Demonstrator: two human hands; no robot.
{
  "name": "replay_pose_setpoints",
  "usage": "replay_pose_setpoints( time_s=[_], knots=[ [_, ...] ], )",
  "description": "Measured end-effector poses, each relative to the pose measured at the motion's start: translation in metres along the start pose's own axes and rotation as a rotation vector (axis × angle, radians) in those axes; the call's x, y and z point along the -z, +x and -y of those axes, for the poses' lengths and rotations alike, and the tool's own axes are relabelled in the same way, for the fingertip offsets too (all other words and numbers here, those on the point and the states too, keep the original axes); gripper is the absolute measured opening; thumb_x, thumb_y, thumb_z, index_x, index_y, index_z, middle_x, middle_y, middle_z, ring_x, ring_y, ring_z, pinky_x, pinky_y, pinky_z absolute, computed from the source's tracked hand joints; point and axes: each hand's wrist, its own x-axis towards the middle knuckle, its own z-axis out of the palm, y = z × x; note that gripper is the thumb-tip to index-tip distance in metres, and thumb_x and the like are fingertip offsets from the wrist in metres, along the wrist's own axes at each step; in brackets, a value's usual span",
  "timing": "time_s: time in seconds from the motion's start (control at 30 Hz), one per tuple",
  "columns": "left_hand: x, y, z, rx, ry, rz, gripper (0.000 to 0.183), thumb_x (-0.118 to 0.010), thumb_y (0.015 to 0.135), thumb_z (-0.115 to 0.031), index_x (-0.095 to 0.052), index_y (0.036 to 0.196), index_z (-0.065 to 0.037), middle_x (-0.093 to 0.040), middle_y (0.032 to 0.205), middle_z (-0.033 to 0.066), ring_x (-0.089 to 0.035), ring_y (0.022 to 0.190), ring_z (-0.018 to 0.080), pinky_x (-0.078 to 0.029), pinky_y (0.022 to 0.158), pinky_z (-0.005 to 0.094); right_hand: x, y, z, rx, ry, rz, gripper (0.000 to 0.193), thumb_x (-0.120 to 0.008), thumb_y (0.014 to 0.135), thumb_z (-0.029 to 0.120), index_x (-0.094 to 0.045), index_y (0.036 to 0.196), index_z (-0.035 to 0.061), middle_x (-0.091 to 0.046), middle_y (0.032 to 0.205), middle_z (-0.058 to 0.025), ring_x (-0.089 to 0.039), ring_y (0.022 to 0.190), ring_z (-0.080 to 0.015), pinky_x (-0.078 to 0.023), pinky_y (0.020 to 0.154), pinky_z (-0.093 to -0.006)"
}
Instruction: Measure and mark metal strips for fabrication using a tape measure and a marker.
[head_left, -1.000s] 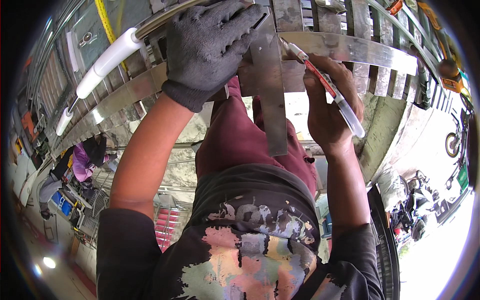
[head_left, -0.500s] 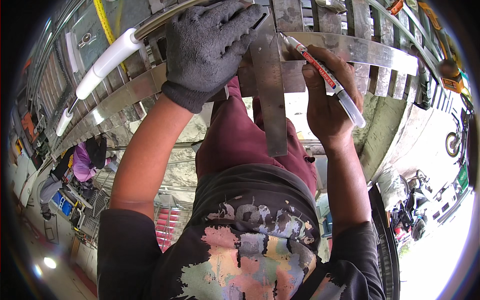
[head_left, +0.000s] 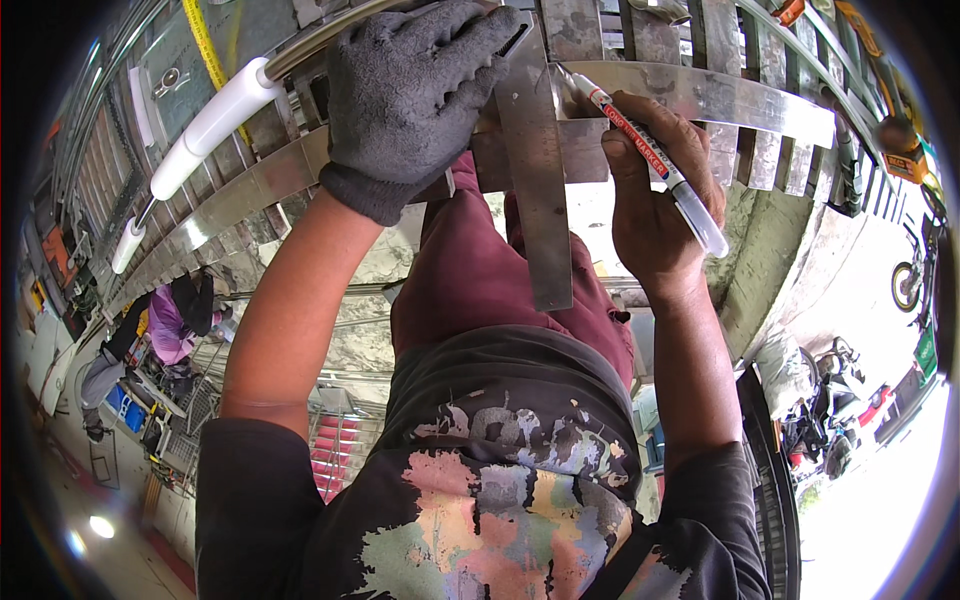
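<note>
My left hand [head_left: 405,105], in a dark grey work glove, is closed over the far end of a flat steel straightedge [head_left: 537,190]. The glove hides part of that end, so I cannot tell its full shape. The straightedge lies across a long shiny metal strip [head_left: 700,95] and points back toward my waist. Bare, my right hand [head_left: 665,190] grips a white-and-red marker pen [head_left: 640,140] between thumb and fingers. Its thin tip is beside the straightedge's right edge, at the strip.
Under the strip runs a slatted metal bench [head_left: 770,90]. A white-handled metal rod [head_left: 215,125] and a yellow measuring tape [head_left: 205,45] lie at the left. An orange-and-black tool [head_left: 905,160] is at the far right. A person in purple [head_left: 170,325] bends at the left.
The gloved left hand and the straightedge have shifted very slightly left. The marker tip stays at nearly the same spot beside the straightedge.
</note>
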Motion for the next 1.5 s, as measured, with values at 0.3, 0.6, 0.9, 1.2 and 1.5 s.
replay_pose_setpoints(
  time_s=[0.3,0.6,0.9,1.2,1.5],
  knots=[
    [-0.0001,-0.0007,-0.0004,-0.012,0.028,-0.02,0.038,-0.075,0.096,-0.018,-0.083,0.132,-0.011,-0.079,0.13,0.0126,-0.07,0.102,0.0376,-0.054,0.09,0.0521,0.001,0.0008,-0.0021,0.032,-0.002,-0.006,0.029,-0.082,0.106,0.015,-0.079,0.131,0.0004,-0.083,0.118,-0.0128,-0.075,0.108,-0.0263,-0.059,0.096,-0.039],
    [-0.0021,-0.0029,0.0006,0.007,0.026,-0.033,0.039,-0.078,0.095,-0.018,-0.083,0.134,-0.012,-0.079,0.131,0.0105,-0.069,0.102,0.0368,-0.053,0.092,0.0512,-0.001,-0.0002,-0.0038,0.055,-0.003,-0.027,0.028,-0.082,0.105,0.011,-0.079,0.131,-0.0007,-0.083,0.12,-0.014,-0.076,0.108,-0.027,-0.06,0.097,-0.0379],
    [-0.003,-0.0046,0.0034,0.001,0.003,-0.054,0.04,-0.079,0.092,-0.015,-0.084,0.132,-0.013,-0.079,0.131,0.0101,-0.069,0.103,0.036,-0.054,0.094,0.0524,-0.0065,0.0018,-0.0022,0.056,0.006,-0.092,0.027,-0.083,0.099,0.011,-0.079,0.125,0.0063,-0.085,0.11,-0.0073,-0.079,0.099,-0.0271,-0.052,0.102,-0.0419],
    [-0.0014,-0.0021,0.0017,0.001,0.035,-0.007,0.038,-0.078,0.092,-0.014,-0.083,0.13,-0.012,-0.079,0.129,0.011,-0.07,0.105,0.037,-0.055,0.094,0.0527,-0.0034,-0.0026,-0.0036,0.043,0.032,-0.099,0.029,-0.081,0.103,0.015,-0.077,0.131,0.0065,-0.085,0.111,-0.0068,-0.079,0.102,-0.0256,-0.051,0.106,-0.0419],
    [0.0025,-0.0014,0.0,0.01,0.06,0.028,0.039,-0.077,0.093,-0.017,-0.082,0.132,-0.013,-0.079,0.131,0.0105,-0.07,0.103,0.0367,-0.054,0.094,0.0534,-0.007,-0.0042,-0.0056,0.039,-0.013,-0.089,0.033,-0.086,0.096,0.007,-0.076,0.127,0.0035,-0.082,0.113,-0.0111,-0.078,0.1,-0.0302,-0.053,0.101,-0.0453]
  ],
)
